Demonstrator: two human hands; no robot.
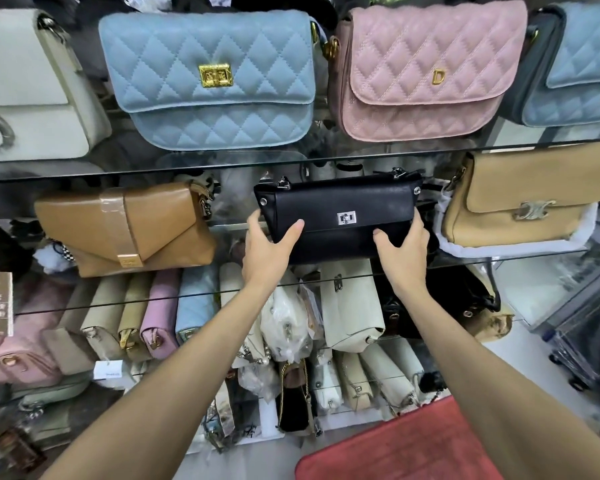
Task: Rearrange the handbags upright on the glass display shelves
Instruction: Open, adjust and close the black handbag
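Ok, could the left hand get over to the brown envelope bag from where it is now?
Probably yes, once freed: the left hand grips the black bag. The brown envelope bag sits just left on the same glass shelf, with nothing between them.

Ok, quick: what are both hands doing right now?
Left hand: grips the left end of the black handbag.
Right hand: grips its right end.

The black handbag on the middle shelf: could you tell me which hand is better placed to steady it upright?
Neither clearly: the left hand and right hand grip opposite lower ends of the black handbag alike. I'd use both.
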